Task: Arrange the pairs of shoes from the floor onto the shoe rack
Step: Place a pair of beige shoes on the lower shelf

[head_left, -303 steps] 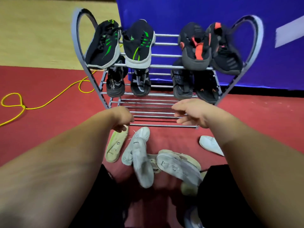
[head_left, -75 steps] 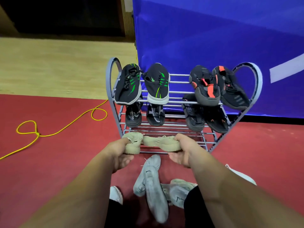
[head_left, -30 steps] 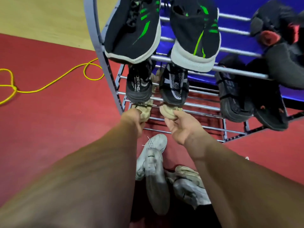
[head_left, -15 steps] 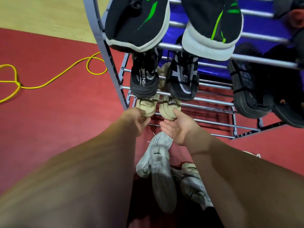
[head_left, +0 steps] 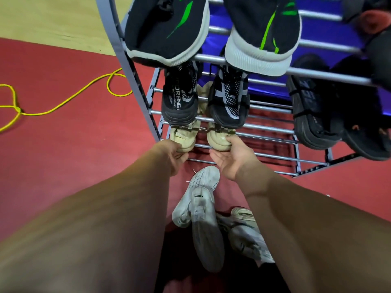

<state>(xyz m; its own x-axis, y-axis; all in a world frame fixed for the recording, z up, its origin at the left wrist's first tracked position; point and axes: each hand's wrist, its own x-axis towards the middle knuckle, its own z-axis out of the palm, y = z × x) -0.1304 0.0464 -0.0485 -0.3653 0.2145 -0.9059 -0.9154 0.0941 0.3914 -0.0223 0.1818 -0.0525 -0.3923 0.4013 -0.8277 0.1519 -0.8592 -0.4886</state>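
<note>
A pair of beige shoes lies on the lowest tier of the grey metal shoe rack [head_left: 273, 142], at its left end. My left hand [head_left: 172, 154] grips the heel of the left beige shoe [head_left: 184, 137]. The heel of the right beige shoe [head_left: 219, 139] is held by my right hand [head_left: 231, 157], thumb on top. On the red floor just below my hands lie two white sneakers [head_left: 203, 210], one across the other, and a grey-beige shoe [head_left: 246, 235] beside them.
Black-and-green sneakers [head_left: 211, 28] fill the top tier's left, black-and-grey sneakers [head_left: 203, 98] the middle tier below them, dark sandals [head_left: 330, 111] the right. A yellow cable [head_left: 69, 100] loops on the red floor at left. Blue wall behind the rack.
Both beige shoes went from in front of the rack onto the bottom tier under the black-and-grey pair. My head has come closer and lower; my hands still hold the heels.
</note>
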